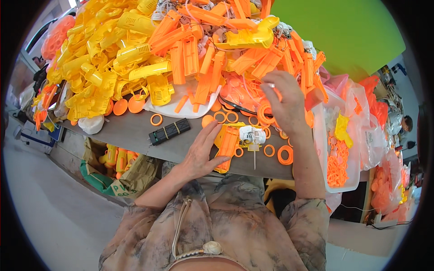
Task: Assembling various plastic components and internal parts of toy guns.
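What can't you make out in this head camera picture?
All in the head view:
- Right hand: whether it holds something small; its own curled fingers hide the grip.
- Left hand: its palm side, hidden by the back of the hand.
- Paper bag: its lower contents, hidden by its sides.
- Heap of yellow shells: its far end, cut off by the upper edge.

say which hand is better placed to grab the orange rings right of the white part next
Probably the right hand: it has the orange rings on its side, though whether it holds something is unclear. The left hand is at the orange part, beyond the white part.
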Available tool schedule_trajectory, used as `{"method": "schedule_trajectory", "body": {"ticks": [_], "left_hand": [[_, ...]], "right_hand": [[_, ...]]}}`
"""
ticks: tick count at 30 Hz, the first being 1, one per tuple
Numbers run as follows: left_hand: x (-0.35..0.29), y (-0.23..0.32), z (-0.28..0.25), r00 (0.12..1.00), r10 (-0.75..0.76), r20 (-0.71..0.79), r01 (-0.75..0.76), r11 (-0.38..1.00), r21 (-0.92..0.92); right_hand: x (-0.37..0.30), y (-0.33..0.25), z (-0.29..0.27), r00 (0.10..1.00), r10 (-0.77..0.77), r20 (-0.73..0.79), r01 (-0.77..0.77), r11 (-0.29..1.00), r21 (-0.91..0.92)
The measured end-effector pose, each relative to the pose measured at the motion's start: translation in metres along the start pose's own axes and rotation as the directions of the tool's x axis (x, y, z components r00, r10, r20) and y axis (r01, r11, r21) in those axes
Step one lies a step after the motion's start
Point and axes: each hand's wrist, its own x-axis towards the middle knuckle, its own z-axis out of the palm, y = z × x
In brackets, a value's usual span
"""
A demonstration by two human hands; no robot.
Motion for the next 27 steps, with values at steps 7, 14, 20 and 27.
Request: {"method": "schedule_trajectory", "body": {"ticks": [7,14,20,27], "left_hand": [[0.002,0.002,-0.028,0.988,-0.044,-0.147,0.033,0.997,-0.076],[0.029,-0.027,-0.111,0.877,-0.063,-0.475,0.127,0.986,0.105],[0.018,-0.087,-0.175,0.69,-0.291,-0.663,0.359,0.933,-0.037],[0.003,-0.116,-0.224,0.538,-0.397,-0.744,0.276,0.916,-0.29]], "right_hand": [[-0.001,-0.024,0.019,0.982,-0.14,0.126,0.137,0.99,0.037],[-0.013,-0.028,0.013,0.974,-0.159,0.162,0.149,0.986,0.073],[-0.027,-0.028,0.012,0.969,-0.121,0.215,0.101,0.99,0.102],[-0.036,-0.027,0.014,0.964,-0.1,0.248,0.079,0.993,0.091]]}}
